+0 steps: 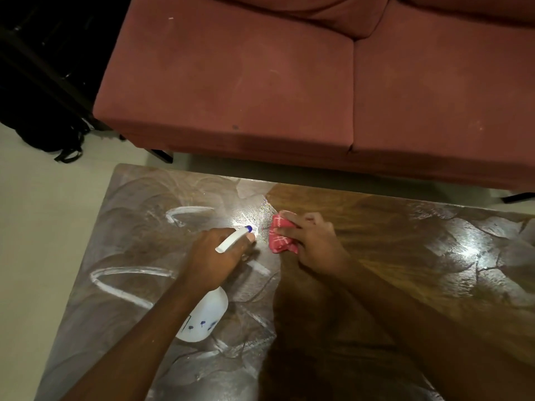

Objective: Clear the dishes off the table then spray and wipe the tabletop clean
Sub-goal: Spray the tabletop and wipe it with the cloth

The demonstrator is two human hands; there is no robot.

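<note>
1. Your left hand point(214, 256) is clamped round the neck of the spray bottle point(207, 316). Its fingers curl under the head, so the trigger and fingertips are mostly hidden; only one tip shows beside the blue-tipped nozzle point(248, 228).
2. The bottle is white and tilted, with the nozzle aimed toward the far edge of the table point(405, 256) and its body lying under your wrist. It sits over the middle of the table's left half.
3. There are blue marks and a dark line on the bottle's body. They are too blurred to read, and you cannot make out a brand.
4. Your right hand point(312, 241) lies on the red cloth point(279, 238), fingers bent and slightly apart over it, pressing it to the tabletop. The thumb is not clearly visible.
5. The cloth is bunched and has pale grid lines. It sits just right of the nozzle, near the table's middle, and part of it is tucked beneath your palm.
6. The left half of the tabletop shows white smeared streaks and a wet glare. The band by your right arm looks like darker wood, and more sheen lies toward the right edge.
7. The frame cuts off the table's near edge and right edge.
8. A red sofa point(246, 82) stands beyond the far edge, cut off at the top and right.
9. A dark bag point(43, 134) sits on the pale floor point(43, 227) off the far-left corner, its details lost in shadow.
</note>
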